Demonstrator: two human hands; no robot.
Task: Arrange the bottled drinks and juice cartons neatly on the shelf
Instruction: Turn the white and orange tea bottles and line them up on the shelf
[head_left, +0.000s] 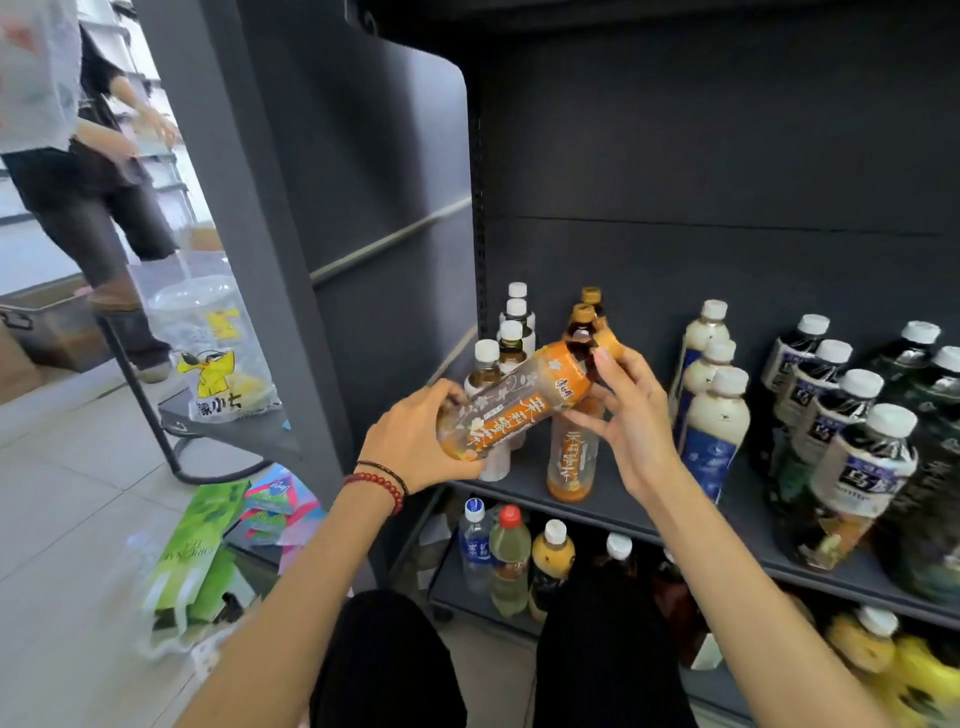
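Note:
An orange-labelled tea bottle (519, 400) lies tilted in front of the dark shelf (524, 493), cap up to the right. My left hand (415, 441) grips its base. My right hand (628, 410) pinches its neck end near the orange cap. Behind it stand more orange tea bottles (571, 457), a row of white-capped bottles (511, 332) at the left, milky bottles with blue labels (711, 410) and dark tea bottles (852, 441) to the right.
A lower shelf holds mixed bottles (511, 556) and yellow ones (883, 654) at the right. Green cartons (192, 551) and colourful packs lie on the floor at left. A person (88, 171) stands beyond a small table with a plastic bag (213, 348).

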